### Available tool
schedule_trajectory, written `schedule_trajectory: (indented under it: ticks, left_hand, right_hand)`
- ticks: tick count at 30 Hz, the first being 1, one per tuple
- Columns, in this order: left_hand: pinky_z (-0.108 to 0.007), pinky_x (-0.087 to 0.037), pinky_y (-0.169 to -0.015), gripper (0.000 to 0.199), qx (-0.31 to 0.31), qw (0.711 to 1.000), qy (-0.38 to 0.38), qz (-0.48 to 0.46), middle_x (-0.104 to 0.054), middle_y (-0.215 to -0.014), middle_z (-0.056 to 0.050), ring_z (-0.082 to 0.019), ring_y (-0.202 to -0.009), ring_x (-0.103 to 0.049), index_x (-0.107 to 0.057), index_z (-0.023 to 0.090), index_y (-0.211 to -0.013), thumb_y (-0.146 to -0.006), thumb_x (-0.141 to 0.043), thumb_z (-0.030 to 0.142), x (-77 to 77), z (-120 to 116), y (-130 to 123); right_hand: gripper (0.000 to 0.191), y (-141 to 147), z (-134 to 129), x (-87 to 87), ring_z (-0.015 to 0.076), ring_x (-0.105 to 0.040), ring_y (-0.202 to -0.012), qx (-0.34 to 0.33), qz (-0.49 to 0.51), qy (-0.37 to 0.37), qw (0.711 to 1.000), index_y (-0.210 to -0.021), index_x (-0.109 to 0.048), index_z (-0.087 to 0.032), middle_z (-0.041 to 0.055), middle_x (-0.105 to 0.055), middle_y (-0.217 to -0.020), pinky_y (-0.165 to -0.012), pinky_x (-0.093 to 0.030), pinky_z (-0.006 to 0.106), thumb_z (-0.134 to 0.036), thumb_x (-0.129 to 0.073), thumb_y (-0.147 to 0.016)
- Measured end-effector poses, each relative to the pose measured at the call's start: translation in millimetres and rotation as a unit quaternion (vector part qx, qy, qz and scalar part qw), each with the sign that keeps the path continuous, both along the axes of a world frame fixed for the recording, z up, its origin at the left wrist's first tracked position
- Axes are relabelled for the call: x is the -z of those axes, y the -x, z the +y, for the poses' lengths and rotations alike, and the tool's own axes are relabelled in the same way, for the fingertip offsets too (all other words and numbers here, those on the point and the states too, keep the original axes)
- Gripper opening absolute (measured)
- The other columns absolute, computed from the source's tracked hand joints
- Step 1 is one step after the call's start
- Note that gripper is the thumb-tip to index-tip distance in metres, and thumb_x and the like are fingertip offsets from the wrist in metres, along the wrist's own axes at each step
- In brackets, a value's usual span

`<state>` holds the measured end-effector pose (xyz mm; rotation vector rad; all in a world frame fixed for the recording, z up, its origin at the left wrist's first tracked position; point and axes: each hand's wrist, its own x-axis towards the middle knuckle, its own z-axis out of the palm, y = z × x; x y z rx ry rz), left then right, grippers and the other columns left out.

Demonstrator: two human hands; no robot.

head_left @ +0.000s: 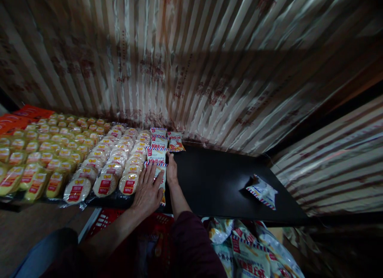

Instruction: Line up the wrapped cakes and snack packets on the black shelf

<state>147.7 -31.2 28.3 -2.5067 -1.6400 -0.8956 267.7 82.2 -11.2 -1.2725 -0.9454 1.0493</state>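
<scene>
My left hand (149, 191) lies flat over the front snack bag (162, 181), its fingers stretched out. My right hand (171, 169) stands on edge along the right side of the same row, fingers straight and nothing visible in them. The white and red bags (156, 155) overlap one behind another, running from the shelf's front to its back. One more bag (176, 142) lies at the back, just beyond my right fingertips. Left of my left hand are rows of wrapped round rice crackers (129, 184).
A single snack bag (263, 192) lies on the right of the black shelf (209, 178). Yellow wrapped snacks (37, 184) and orange packs (26, 114) fill the left. Below are a red basket (104, 222) and a heap of larger snack bags (251, 254). Printed sheeting (191, 70) hangs behind.
</scene>
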Motion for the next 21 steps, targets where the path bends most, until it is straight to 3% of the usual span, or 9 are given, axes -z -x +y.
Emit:
schedule_trajectory:
  ticks: [13,21]
  left_hand:
    - [-0.051,-0.024,-0.113,0.052,0.016,1.0,0.004,0.006,-0.024,-0.154,-0.016,-0.031,-0.143,-0.017,-0.051,0.015,-0.131,-0.081,-0.054,0.026,-11.5,1,7]
    - [-0.05,-0.021,-0.114,0.053,0.013,1.0,-0.003,0.012,-0.023,-0.155,-0.015,-0.031,-0.143,-0.019,-0.05,0.015,-0.132,-0.083,-0.053,0.035,-7.6,5,10]
  right_hand:
    - [0.061,5,-2,-9.6,0.0198,-0.053,-0.122,0.019,-0.026,-0.006,0.999,-0.12,-0.063,-0.018,0.0064,-0.06,-0.13,-0.106,-0.034,0.032,-0.061,-0.038,-0.085]
    - [0.065,4,6,-9.5,0.0206,-0.054,-0.121,-0.002,-0.022,0.007,1.0,-0.119,-0.063,-0.017,0.0065,-0.063,-0.126,-0.101,-0.039,0.03,-0.064,-0.036,-0.084]
